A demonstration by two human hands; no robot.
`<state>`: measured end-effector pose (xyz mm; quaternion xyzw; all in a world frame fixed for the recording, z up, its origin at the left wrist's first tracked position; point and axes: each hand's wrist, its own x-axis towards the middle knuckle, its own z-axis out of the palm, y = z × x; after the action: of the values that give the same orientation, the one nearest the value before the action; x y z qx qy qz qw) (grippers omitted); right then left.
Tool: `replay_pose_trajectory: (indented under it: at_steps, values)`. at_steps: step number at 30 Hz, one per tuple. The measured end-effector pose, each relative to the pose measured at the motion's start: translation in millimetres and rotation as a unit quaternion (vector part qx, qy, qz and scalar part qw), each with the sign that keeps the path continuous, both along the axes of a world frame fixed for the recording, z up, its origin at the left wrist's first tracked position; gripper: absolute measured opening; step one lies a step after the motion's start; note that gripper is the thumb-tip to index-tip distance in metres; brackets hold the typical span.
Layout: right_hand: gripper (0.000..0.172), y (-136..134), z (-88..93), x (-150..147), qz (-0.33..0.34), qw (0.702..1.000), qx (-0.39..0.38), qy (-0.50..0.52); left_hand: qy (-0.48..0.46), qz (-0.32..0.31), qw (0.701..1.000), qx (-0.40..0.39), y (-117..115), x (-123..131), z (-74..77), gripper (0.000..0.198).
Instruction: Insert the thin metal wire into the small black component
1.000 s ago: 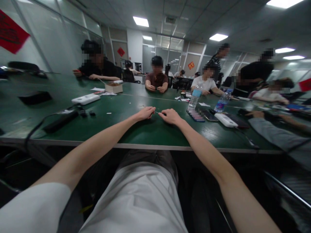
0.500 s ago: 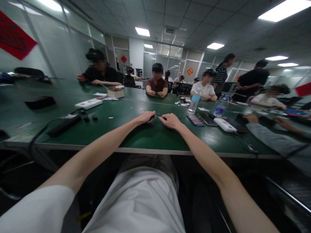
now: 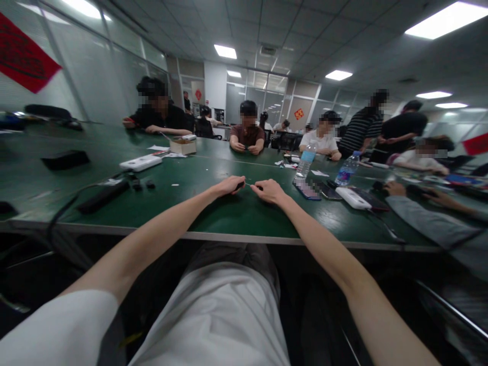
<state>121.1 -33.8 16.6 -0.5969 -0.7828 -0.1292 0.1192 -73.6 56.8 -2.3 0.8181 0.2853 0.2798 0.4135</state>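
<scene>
Two bare hands meet mid-frame, and we're right down at the fingertips! Our left hand [image 3: 230, 186] closes its grip on a small dark piece [image 3: 239, 186], and a thin pale strand [image 3: 251, 185] crosses the short gap to our right hand [image 3: 271, 191], its grip pinched shut on the far end. Exactly how that end sits in the fingers, we can't tell at this size. We'd judge the pinch is the only hold a strand this fine allows, and the hands seem to stay close so it runs fairly straight between them.

Both arms stretch out over the edge of the green desk [image 3: 183, 213], placing the work on open green surface, well apart from the clutter! To our right stand a plastic water bottle [image 3: 306, 160] and a phone [image 3: 307, 189], with a white power bank [image 3: 353, 197] further along. To our left, a black bar [image 3: 102, 196] trails its cable near two small black objects [image 3: 143, 184].

Across the desk, a co-worker in a brown top [image 3: 247, 138] bends over their own hands, while a grey sleeve [image 3: 423, 218] reaches in from the right, another person's arm and nothing to do with our pair
</scene>
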Motion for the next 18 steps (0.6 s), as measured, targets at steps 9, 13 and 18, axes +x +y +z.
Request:
replay_pose_trajectory:
  at_steps: [9, 13, 18]
  values:
    - [0.056, -2.9, 2.3, 0.8, -0.018, 1.0, -0.01, -0.024, 0.037, 0.013, 0.999, 0.025, -3.7, 0.8, 3.1, 0.048]
    - [0.056, -3.3, 2.7, 2.4, -0.007, 1.0, -0.01, -0.027, 0.035, 0.0, 0.999, 0.03, -5.0, 1.0, 3.1, 0.048]
    - [0.057, -4.8, 4.2, 3.6, -0.009, 0.999, -0.014, -0.036, 0.039, 0.003, 0.999, 0.038, -6.7, 0.9, 3.6, 0.049]
